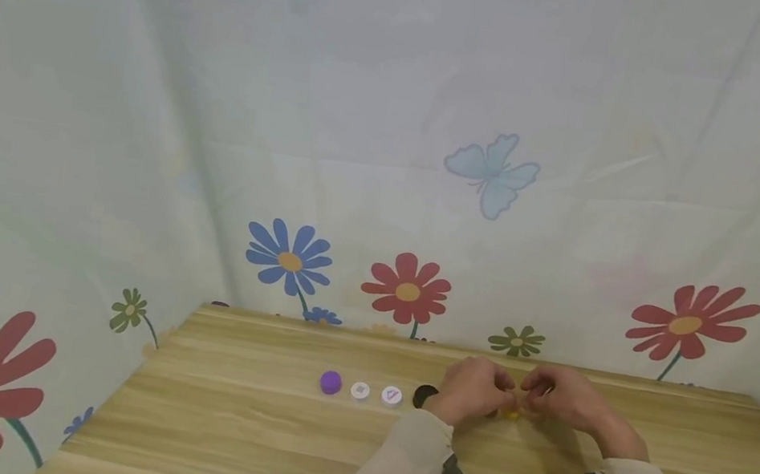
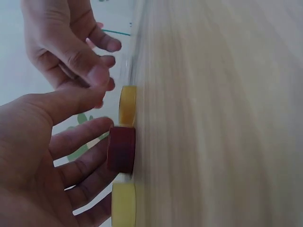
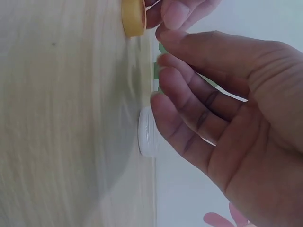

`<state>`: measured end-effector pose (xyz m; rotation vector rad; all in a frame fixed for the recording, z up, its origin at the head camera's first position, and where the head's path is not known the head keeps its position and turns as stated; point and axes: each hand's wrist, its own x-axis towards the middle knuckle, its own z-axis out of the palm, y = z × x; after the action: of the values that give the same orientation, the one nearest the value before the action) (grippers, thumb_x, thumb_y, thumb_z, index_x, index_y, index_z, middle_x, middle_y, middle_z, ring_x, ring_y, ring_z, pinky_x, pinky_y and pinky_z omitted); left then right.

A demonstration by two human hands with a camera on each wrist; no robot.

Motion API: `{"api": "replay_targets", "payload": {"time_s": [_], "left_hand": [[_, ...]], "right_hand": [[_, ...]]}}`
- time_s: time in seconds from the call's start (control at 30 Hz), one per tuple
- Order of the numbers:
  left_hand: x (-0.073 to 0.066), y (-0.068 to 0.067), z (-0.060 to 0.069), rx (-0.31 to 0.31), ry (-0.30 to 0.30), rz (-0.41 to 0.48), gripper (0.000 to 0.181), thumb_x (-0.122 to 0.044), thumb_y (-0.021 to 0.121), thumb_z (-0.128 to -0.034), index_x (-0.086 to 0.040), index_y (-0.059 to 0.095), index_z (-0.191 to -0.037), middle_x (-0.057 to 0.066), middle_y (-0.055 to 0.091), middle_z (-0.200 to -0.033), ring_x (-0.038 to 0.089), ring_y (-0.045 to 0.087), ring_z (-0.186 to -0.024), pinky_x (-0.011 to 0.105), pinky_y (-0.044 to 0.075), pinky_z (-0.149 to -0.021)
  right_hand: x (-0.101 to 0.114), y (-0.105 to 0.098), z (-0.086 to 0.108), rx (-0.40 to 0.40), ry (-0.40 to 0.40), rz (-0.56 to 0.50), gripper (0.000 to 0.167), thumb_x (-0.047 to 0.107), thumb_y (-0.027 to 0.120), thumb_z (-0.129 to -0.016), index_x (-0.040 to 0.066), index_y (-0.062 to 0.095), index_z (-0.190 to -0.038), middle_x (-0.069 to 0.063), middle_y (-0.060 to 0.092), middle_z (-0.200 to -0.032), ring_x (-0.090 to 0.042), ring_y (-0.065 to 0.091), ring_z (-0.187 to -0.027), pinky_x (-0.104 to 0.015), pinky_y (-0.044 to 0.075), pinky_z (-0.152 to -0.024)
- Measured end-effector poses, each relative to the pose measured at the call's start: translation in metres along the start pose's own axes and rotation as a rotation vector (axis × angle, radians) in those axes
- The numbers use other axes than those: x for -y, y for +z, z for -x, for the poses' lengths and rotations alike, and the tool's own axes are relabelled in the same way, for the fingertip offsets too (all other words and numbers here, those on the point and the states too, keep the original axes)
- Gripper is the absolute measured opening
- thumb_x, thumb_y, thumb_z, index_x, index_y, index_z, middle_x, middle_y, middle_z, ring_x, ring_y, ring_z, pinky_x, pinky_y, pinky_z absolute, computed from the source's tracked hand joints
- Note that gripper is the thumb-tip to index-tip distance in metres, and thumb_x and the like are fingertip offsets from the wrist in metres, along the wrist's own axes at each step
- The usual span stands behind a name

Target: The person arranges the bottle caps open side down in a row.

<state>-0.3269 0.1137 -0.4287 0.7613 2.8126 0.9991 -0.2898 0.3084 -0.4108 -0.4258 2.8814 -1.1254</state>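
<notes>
The left hand and the right hand meet fingertip to fingertip just above the table. Right beside the fingertips, a yellow-orange round cap stands on the wood. Whether the thumbs and forefingers pinch something small between them is hidden. Behind a dark red cap lie the left hand's other fingers, loosely extended. Closest to the left wrist camera's lower edge is a pale yellow cap. Under the right hand's bent outer fingers, a white cap sits at the table's far side.
To the left, in a row, are a purple cap, a white cap with a grey mark, a white cap with a pink mark and a black cap. A flower-printed cloth hangs behind the wooden table.
</notes>
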Motion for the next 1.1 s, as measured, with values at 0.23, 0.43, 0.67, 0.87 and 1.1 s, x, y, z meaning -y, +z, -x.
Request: {"api": "replay_targets", "payload": {"time_s": [0.23,0.43,0.67,0.87,1.1], "left_hand": [[-0.006,0.009,-0.006,-0.048,0.015,-0.010,0.028,-0.032,0.085,-0.0900,-0.021,0.083,-0.115,-0.015,0.074,-0.096,0.002,0.062,-0.085,0.023,0.051,-0.079],[-0.012,0.017,-0.011,-0.065,0.020,-0.038,0.031,-0.032,0.085,-0.0899,-0.022,0.082,-0.119,-0.015,0.074,-0.094,0.001,0.064,-0.086,0.020,0.050,-0.076],[-0.020,0.024,-0.018,-0.062,0.034,-0.092,0.033,-0.035,0.082,-0.0915,-0.025,0.081,-0.123,-0.016,0.076,-0.103,-0.001,0.066,-0.095,0.018,0.049,-0.080],[-0.024,0.030,-0.020,-0.050,0.053,-0.120,0.035,-0.032,0.081,-0.0915,-0.026,0.080,-0.126,-0.017,0.076,-0.112,-0.001,0.066,-0.103,0.017,0.048,-0.086],[-0.026,0.034,-0.021,-0.041,0.105,-0.133,0.037,-0.028,0.081,-0.0919,-0.023,0.078,-0.129,-0.017,0.075,-0.118,-0.001,0.065,-0.110,0.017,0.047,-0.089]], "right_hand": [[-0.001,-0.007,0.001,-0.117,-0.023,0.047,0.016,-0.004,0.077,-0.089,-0.008,0.071,-0.103,-0.008,0.070,-0.091,-0.024,0.064,-0.083,-0.033,0.055,-0.067],[-0.006,-0.011,0.006,-0.192,0.007,0.100,0.021,0.002,0.078,-0.090,-0.009,0.070,-0.106,-0.016,0.070,-0.096,-0.032,0.066,-0.089,-0.041,0.055,-0.071],[-0.018,-0.018,0.010,-0.220,0.045,0.155,0.034,0.004,0.081,-0.088,-0.015,0.067,-0.113,-0.030,0.067,-0.107,-0.047,0.065,-0.099,-0.061,0.055,-0.084],[-0.029,-0.017,0.008,-0.211,0.053,0.189,0.039,0.002,0.083,-0.083,-0.018,0.065,-0.111,-0.031,0.067,-0.104,-0.048,0.064,-0.099,-0.064,0.051,-0.089],[-0.034,-0.015,0.010,-0.168,0.059,0.185,0.033,0.004,0.083,-0.086,-0.014,0.066,-0.106,-0.022,0.069,-0.096,-0.038,0.066,-0.090,-0.060,0.054,-0.083]]}}
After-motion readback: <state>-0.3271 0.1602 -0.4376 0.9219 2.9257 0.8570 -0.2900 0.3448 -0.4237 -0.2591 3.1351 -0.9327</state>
